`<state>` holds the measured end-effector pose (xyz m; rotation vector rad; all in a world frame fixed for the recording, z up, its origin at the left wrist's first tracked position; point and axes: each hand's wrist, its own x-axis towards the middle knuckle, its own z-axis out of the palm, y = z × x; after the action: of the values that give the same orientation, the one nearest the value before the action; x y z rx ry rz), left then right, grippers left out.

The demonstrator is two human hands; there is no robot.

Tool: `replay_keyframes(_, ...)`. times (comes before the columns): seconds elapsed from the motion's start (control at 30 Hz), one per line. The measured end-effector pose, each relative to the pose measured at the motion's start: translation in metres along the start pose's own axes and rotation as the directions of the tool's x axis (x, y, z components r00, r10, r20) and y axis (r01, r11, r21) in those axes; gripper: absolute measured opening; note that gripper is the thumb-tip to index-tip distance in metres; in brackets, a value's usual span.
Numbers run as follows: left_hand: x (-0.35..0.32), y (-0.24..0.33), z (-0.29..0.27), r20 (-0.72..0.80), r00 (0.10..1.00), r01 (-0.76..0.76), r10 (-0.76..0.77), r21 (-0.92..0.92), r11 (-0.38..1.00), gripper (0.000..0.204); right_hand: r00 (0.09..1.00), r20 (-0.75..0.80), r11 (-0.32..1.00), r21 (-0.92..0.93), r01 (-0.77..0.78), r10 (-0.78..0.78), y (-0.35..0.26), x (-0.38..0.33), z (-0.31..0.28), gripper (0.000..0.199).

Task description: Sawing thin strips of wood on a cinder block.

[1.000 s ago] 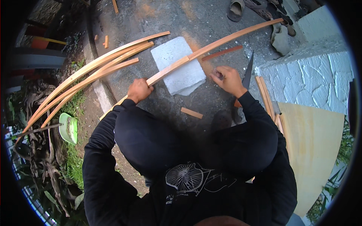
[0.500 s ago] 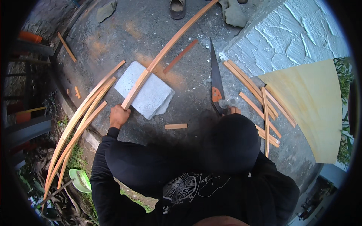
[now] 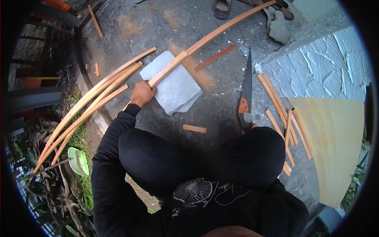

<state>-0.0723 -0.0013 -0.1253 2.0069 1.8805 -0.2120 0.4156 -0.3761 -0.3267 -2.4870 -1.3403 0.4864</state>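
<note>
A wood strip (image 3: 227,29) is gripped by the left hand (image 3: 143,93), its fingers curled firmly around the wood; a shorter piece (image 3: 169,69) is laid along the strip and is held in the same grip. Both are rested across a pale block (image 3: 177,91), slanting up to the right. The right hand (image 3: 254,125) is mostly hidden by the knee (only a sliver is seen beside the handle of the saw (image 3: 247,75)), so whether it is closed cannot be told. The blade is pointed away from the body. Near the block, sawdust (image 3: 203,79) is scattered, with a reddish strip (image 3: 215,57) and an offcut (image 3: 194,128) on the ground. Farther out, long strips (image 3: 98,89) are bunched at left; more strips (image 3: 278,98) are spread at right, beside a yellowish board (image 3: 327,146).
</note>
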Motion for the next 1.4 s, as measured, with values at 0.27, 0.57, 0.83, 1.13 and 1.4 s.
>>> replay_keyframes(0.27,-0.009,-0.028,0.004,0.007,1.000,0.028,-0.028,0.006,1.000,0.041,0.987,-0.079,0.959,0.260,-0.113,0.138,-0.079,0.002,-0.031,0.080)
replay_keyframes(0.57,0.008,-0.039,0.032,-0.021,0.998,-0.059,0.059,-0.014,0.998,0.035,0.976,-0.101,0.981,0.026,-0.192,0.193,-0.095,0.018,-0.050,0.071)
replay_keyframes(0.83,0.013,-0.041,0.036,-0.062,0.992,-0.112,0.113,0.022,0.993,0.029,0.992,0.083,0.995,-0.041,-0.094,0.097,-0.129,0.023,-0.084,0.058)
replay_keyframes(1.13,0.006,-0.039,0.032,-0.036,0.999,-0.012,0.014,0.056,0.998,0.030,0.945,0.283,0.987,-0.047,-0.156,0.163,-0.118,0.045,-0.084,0.049)
replay_keyframes(1.4,0.002,-0.047,0.020,-0.021,0.999,-0.040,0.042,0.094,0.995,0.031,0.982,0.174,0.876,0.460,-0.146,0.072,-0.062,0.022,-0.094,0.022)
